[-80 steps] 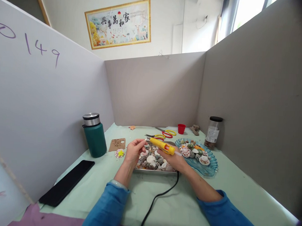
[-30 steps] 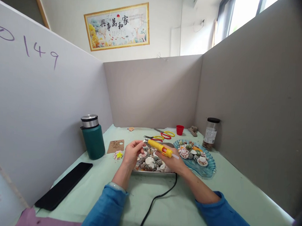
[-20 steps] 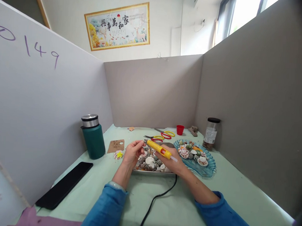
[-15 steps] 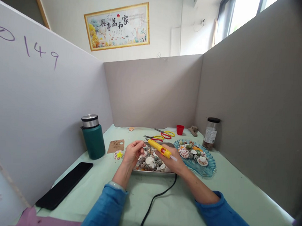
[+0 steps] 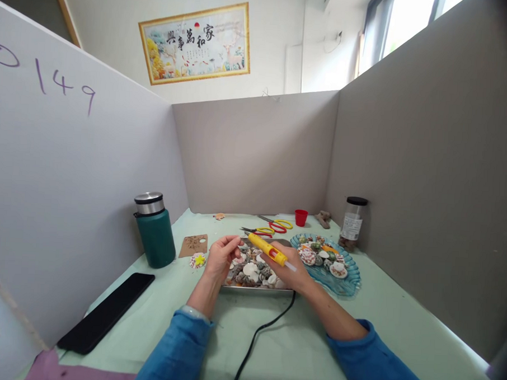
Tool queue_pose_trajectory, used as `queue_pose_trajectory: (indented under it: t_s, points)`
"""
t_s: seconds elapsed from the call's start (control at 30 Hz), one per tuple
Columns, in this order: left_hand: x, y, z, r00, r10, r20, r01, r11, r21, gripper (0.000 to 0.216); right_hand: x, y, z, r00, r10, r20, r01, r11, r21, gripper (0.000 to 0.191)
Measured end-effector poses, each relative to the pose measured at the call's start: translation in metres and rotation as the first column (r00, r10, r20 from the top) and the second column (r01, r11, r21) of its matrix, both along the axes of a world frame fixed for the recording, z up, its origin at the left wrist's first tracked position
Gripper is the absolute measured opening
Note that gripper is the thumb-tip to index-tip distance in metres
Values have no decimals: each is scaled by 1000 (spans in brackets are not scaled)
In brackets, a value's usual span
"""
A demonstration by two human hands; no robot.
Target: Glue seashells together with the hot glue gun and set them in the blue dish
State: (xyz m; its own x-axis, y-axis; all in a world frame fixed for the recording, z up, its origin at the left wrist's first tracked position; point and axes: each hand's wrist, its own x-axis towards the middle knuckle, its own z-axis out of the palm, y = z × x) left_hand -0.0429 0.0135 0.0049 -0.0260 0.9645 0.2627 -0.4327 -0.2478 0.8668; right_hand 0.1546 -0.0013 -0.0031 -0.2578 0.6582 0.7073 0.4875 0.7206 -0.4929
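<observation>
My right hand (image 5: pixel 289 265) is closed round a yellow hot glue gun (image 5: pixel 268 250). A clear glue stick (image 5: pixel 291 266) pokes from its rear end, and its nozzle points left toward my other hand. My left hand (image 5: pixel 223 257) is pinched, thumb against fingers, close to the nozzle; whatever it holds is too small to make out. Both hands hover above a metal tray (image 5: pixel 257 291) filled with seashells (image 5: pixel 251 271). A black cord (image 5: pixel 261 328) runs from below my right hand to the front edge.
Right of the tray lies a blue plate (image 5: pixel 342 286) with shells. Scissors (image 5: pixel 277 227), a red cup (image 5: pixel 301 217) and a jar (image 5: pixel 353 224) stand farther back. At left are a green bottle (image 5: pixel 154 233), a black slab (image 5: pixel 107 312), a brown board (image 5: pixel 193 245) and a shell piece (image 5: pixel 198 260).
Both hands and the glue gun keep nearly the same pose. The whole view has shifted very slightly.
</observation>
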Motion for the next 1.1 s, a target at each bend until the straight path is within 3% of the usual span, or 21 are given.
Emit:
queue_pose_trajectory:
  t_s: [0.2,0.4,0.6,1.1]
  points:
    - [0,-1,1,999,32,-23,-32,999,11,30,-1,-2,1,998,32,49,-34,999,39,19]
    - [3,-2,3,996,60,-69,-58,998,30,29,0,0,-1,998,-28,52,25,998,62,17]
    - [3,-3,4,992,98,-83,-96,995,26,30,2,3,-4,994,15,112,-25,996,90,13]
    - [3,-3,3,985,129,-110,-125,991,47,31,3,6,-9,983,-47,180,22,990,141,8]
